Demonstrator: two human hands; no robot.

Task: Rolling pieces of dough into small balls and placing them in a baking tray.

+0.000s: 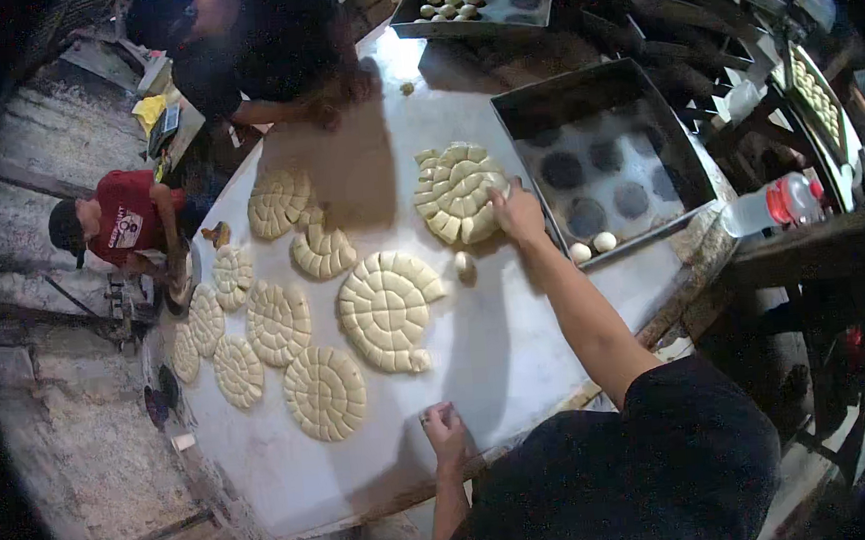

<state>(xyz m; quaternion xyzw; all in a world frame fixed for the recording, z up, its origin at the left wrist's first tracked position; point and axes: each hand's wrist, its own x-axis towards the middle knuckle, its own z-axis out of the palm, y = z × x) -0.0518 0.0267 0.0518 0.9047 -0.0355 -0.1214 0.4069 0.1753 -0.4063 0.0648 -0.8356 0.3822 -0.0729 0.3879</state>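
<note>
My right hand [519, 214] reaches out over the table, its fingers curled against the right edge of a pale dough round [452, 194] cut into many pieces. The round's outline is uneven, with a gap at its lower edge. Just below it a small dough ball [465, 267] lies by itself. Near the table's front edge is my left hand [446, 435], its fingers bent together; whatever they may hold is hidden. A large scored dough coil [390, 311] rests left of centre, and another scored round [325, 393] lies nearer to me.
A dark metal tray [684, 214] with two dough balls [592, 248] in its near corner stands at the right, beside a clear bottle [774, 204]. Another tray [526, 23] holds several balls. People work across the table [267, 482] and at the left.
</note>
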